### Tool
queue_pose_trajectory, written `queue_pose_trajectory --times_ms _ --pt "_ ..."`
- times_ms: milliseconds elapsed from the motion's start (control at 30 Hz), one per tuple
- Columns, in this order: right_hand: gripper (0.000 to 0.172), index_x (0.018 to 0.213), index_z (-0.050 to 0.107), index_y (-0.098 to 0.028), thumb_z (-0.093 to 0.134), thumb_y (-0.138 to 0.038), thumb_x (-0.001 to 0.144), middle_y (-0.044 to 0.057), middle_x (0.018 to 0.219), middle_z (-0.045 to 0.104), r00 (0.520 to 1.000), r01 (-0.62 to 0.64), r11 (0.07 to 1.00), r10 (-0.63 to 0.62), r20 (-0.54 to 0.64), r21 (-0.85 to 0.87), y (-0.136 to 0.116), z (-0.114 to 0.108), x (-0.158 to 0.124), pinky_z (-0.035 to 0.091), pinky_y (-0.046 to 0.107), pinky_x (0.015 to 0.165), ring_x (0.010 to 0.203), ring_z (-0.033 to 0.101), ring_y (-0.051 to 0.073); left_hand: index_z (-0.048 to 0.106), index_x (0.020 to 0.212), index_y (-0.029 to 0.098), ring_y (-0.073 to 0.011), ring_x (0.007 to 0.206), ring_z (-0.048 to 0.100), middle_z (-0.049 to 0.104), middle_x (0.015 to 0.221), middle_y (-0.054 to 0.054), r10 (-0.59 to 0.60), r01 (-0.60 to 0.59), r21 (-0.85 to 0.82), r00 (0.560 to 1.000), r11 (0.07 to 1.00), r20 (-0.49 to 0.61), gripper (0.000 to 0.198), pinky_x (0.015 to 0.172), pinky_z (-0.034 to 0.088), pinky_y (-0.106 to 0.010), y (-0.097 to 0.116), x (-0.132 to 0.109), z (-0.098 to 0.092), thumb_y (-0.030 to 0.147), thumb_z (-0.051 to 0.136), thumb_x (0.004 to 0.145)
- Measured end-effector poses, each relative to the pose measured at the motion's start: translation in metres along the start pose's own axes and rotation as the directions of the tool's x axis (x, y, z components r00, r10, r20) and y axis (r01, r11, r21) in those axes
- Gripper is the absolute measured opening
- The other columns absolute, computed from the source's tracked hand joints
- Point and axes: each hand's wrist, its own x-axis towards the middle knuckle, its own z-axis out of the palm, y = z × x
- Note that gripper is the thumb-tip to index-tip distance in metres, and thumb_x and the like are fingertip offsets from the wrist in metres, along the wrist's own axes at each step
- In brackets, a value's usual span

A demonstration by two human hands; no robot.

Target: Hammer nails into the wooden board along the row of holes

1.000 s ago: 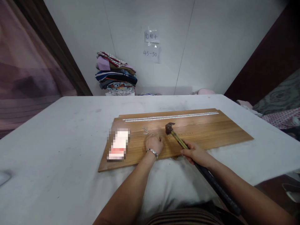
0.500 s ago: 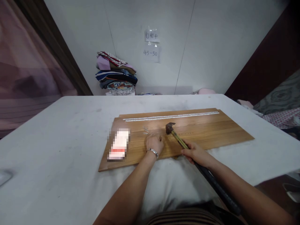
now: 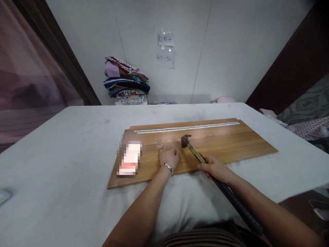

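— Fingertips on the left hand point(image 3: 169, 156): can you see them?
— No. It lies curled, knuckles up, on the wooden board point(image 3: 231, 142), with a bracelet point(image 3: 167, 167) at the wrist. The tips are tucked under, so I cannot tell whether they pinch anything.
— And the right hand point(image 3: 212, 168)?
— Wrapped tight round the hammer point(image 3: 194, 153), where the yellow shaft meets the black grip. The head sits low over the board, just right of the left hand. Whether it touches the wood is unclear. The black grip runs back along the forearm, and its end is hard to make out in the dark.
— That patch left of the hands?
— A blurred-out box point(image 3: 129, 159), white and red, on the board's left end. Nothing on it is readable.
— Surface?
— A smudged white table point(image 3: 64, 147) with the board lying across it. A pale strip point(image 3: 187, 128) runs along the board's far edge, and a row of tiny dots point(image 3: 205, 146) sits right of the hammer head.
— Around it?
— A few loose nails point(image 3: 159, 143) just beyond the left hand. Behind the table, a stack of folded clothes point(image 3: 125, 80) stands against the white wall. Two paper notes point(image 3: 166, 48) are taped above; the lower reads 45-50, the upper is too small to read. A curtain point(image 3: 31, 79) hangs at the left.
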Motion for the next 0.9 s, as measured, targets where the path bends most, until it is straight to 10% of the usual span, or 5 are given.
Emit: queue_pose_trajectory --times_ms 900 --pt "0.061 0.135 0.051 -0.016 0.059 -0.029 0.076 -0.011 0.056 0.043 1.000 -0.012 1.000 0.012 0.012 0.019 0.0043 -0.0009 0.0001 0.034 0.020 0.036 0.039 0.036 0.007 0.072 0.075 0.020 -0.0233 0.094 0.065 0.075 0.089 -0.009 0.008 -0.008 -0.001 1.000 1.000 0.005 0.022 0.080 0.041 -0.033 0.0001 0.0012 0.0000 0.023 0.053 0.085"
